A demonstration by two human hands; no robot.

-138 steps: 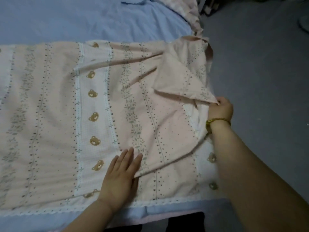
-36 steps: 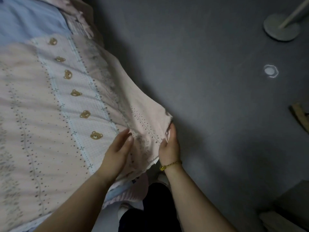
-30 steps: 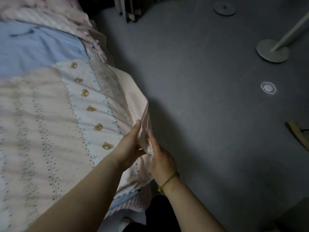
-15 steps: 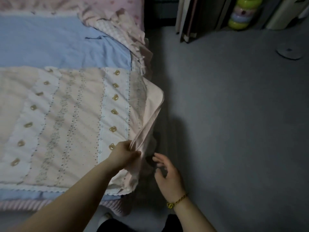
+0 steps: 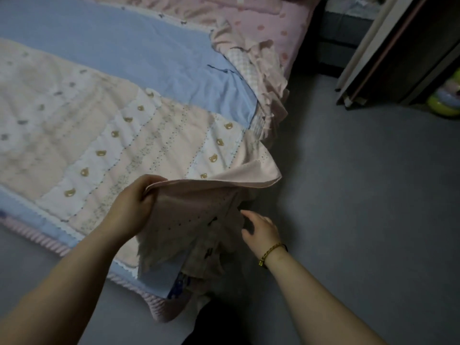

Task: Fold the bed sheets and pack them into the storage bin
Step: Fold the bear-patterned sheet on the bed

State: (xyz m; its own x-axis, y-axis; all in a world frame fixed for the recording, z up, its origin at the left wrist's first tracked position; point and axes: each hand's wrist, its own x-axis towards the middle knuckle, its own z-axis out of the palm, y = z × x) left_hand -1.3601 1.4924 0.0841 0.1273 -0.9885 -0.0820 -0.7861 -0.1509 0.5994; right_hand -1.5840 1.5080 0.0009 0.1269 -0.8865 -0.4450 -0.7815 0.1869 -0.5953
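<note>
A pale pink bed sheet with bear and leaf stripes lies spread across the bed. My left hand grips its near right corner and lifts it, so the cloth hangs in folds below. My right hand, with a gold bracelet, hovers open just right of the hanging folds, fingers toward the cloth, holding nothing. No storage bin is in view.
A blue sheet lies under the pink one, with a pink ruffled bed cover at the far corner. Grey floor runs along the right. A dark cabinet and a green toy stand at the far right.
My right hand let go of the sheet corner and moved to the right; my left hand now holds the corner alone and has lifted it. The view swung back toward the bed.
</note>
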